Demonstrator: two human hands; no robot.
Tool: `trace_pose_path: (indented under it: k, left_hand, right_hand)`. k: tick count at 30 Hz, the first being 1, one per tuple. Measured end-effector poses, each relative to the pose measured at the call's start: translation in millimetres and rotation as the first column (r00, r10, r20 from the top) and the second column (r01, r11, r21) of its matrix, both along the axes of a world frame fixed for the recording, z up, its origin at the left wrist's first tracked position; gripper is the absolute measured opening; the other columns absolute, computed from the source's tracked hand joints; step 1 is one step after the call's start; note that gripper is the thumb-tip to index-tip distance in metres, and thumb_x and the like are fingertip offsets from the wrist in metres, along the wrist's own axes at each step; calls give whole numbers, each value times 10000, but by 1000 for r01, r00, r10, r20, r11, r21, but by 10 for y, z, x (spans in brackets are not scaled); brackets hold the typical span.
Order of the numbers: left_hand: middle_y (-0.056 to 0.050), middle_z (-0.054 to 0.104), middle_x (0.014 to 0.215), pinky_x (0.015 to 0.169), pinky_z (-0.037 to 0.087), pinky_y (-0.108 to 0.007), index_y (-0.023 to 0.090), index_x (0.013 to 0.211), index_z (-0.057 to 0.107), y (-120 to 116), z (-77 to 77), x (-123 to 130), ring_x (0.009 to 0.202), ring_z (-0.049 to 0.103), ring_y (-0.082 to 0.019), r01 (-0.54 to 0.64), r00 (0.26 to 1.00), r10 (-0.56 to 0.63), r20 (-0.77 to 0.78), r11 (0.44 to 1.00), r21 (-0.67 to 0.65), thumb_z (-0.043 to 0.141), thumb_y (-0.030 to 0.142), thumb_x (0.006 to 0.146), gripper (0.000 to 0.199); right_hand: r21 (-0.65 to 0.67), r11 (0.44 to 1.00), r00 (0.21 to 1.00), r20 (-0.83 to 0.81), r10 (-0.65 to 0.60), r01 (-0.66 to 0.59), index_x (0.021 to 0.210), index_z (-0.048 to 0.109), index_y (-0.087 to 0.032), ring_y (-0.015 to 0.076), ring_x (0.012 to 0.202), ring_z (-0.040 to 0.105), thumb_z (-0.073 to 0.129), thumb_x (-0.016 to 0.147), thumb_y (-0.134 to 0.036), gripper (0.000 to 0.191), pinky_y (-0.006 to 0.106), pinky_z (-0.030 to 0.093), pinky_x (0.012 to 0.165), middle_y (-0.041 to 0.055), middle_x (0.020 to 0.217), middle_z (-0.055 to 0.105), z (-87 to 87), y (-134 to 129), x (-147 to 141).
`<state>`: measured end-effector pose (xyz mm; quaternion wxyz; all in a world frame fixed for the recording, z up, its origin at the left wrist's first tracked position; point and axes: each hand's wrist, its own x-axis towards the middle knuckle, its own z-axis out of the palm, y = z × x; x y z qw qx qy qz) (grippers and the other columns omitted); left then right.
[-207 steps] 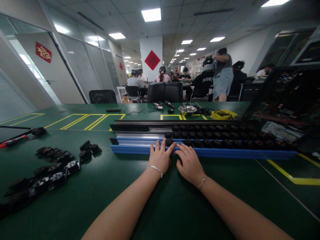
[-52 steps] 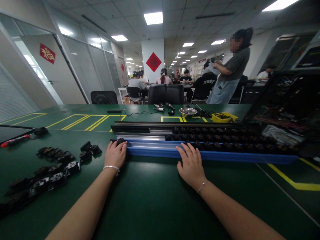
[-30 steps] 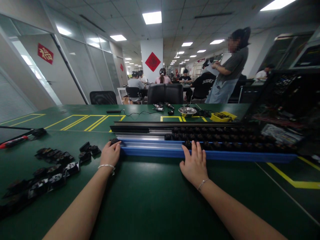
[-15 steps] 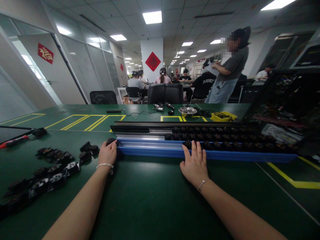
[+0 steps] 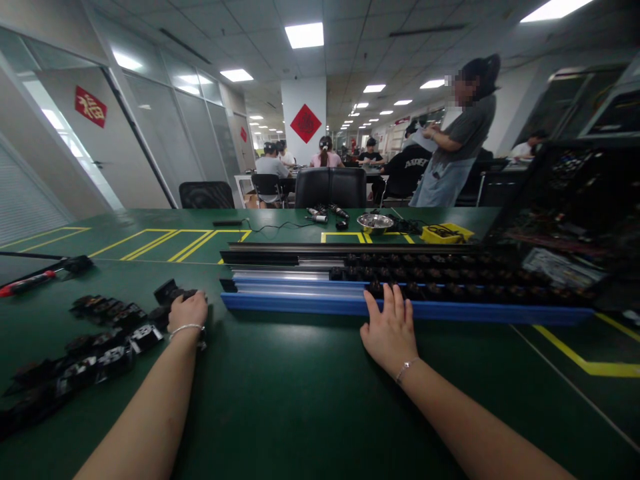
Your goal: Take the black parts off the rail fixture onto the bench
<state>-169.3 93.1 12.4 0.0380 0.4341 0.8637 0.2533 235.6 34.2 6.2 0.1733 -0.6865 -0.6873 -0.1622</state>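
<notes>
My left hand [image 5: 189, 313] is closed over a small black part [image 5: 186, 293] at the edge of a loose group left of the rails; its fingertips are partly hidden. My right hand [image 5: 393, 333] lies with fingers spread on the blue rail [image 5: 295, 303], its fingertips touching the first of a row of black parts [image 5: 440, 291] in the channel. A dark piece [image 5: 229, 285] sits at the channel's left end, with bare channel between it and the row. Behind the blue rail lie black rails [image 5: 260, 256], also partly filled with black parts.
Several black parts [image 5: 107, 347] lie in rows on the green table [image 5: 280, 400] at left, near a red-handled tool [image 5: 27, 283]. Farther back are a metal bowl [image 5: 375, 223], a yellow tray [image 5: 447, 233] and cables. A person [image 5: 463, 133] stands across the room.
My left hand has moved left from the blue rail's left end to the loose black parts, which have shifted slightly. My right hand has stayed in place.
</notes>
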Motion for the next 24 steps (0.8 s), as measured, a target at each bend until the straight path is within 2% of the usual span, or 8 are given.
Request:
trace_pose_path:
  k: [2, 4, 9, 13, 16, 19, 21, 24]
  left_hand:
    - [-318, 465, 1265, 842, 419, -590, -19, 1228, 485, -15, 20, -15, 1137, 469, -445, -182, 978, 185, 94, 982, -45, 290, 513, 808, 705]
    - [-273, 440, 1313, 907, 404, -545, 23, 1275, 448, -27, 19, -26, 1198, 426, -408, -281, 946, 287, 152, 958, -62, 315, 549, 793, 726]
    - [-130, 173, 1505, 1036, 232, -554, 164, 1186, 555, -78, -49, -50, 1354, 148, -362, -292, 948, 291, 130, 956, -12, 375, 535, 793, 569]
    - [-53, 94, 1528, 1025, 228, -574, 205, 1172, 558, -126, -26, 21, 1350, 119, -379, -322, 943, 313, 110, 944, 71, 393, 511, 813, 499]
    - [-83, 142, 1515, 1007, 245, -594, 185, 1114, 590, -140, 70, 237, 1343, 140, -384, -156, 986, 166, -27, 962, 226, 397, 441, 843, 420]
    - [-47, 183, 1507, 1043, 245, -545, 205, 1158, 558, -155, 148, 610, 1357, 152, -332, 153, 968, -81, -238, 941, 301, 370, 383, 870, 388]
    - [-89, 228, 1493, 1063, 254, -484, 185, 1173, 554, -185, 150, 899, 1361, 183, -285, 345, 904, -238, -354, 896, 279, 397, 347, 862, 384]
    - [-76, 202, 1506, 1078, 238, -454, 210, 1238, 515, -260, 91, 1255, 1382, 127, -262, 624, 711, -481, -513, 768, 144, 424, 360, 858, 419]
  right_hand:
    - [-6, 1000, 1000, 7, 0, 0, 1326, 427, -234, 325, 1357, 125, 585, 697, -284, 651, 486, 112, 1060, 158, 1445, 277, 9, -9, -3]
    - [-15, 1000, 1000, 9, -3, 3, 1326, 426, -235, 323, 1357, 121, 582, 699, -294, 649, 483, 109, 1061, 152, 1444, 280, 18, -14, -2]
    - [-28, 1000, 1000, 19, -1, 2, 1327, 422, -233, 321, 1354, 129, 563, 715, -303, 632, 488, 95, 1064, 145, 1449, 280, 23, -12, 15]
    - [1, 1000, 1000, 12, 25, -25, 1323, 425, -223, 322, 1351, 153, 554, 722, -289, 618, 501, 109, 1062, 154, 1445, 289, 12, -13, 18]
    - [31, 998, 999, 6, 47, -47, 1312, 437, -216, 318, 1347, 169, 547, 726, -279, 600, 506, 125, 1061, 158, 1434, 307, 1, -15, 7]
    - [42, 997, 998, 12, 67, -67, 1309, 438, -210, 314, 1342, 184, 543, 728, -283, 595, 511, 125, 1063, 154, 1432, 313, -10, -12, -2]
    - [41, 996, 997, 13, 79, -79, 1307, 440, -208, 312, 1339, 191, 543, 726, -289, 596, 518, 126, 1062, 150, 1429, 317, -15, -9, -4]
    - [49, 994, 995, 9, 100, -100, 1301, 445, -214, 304, 1339, 195, 542, 723, -296, 592, 519, 127, 1063, 148, 1424, 324, -19, -6, -4]
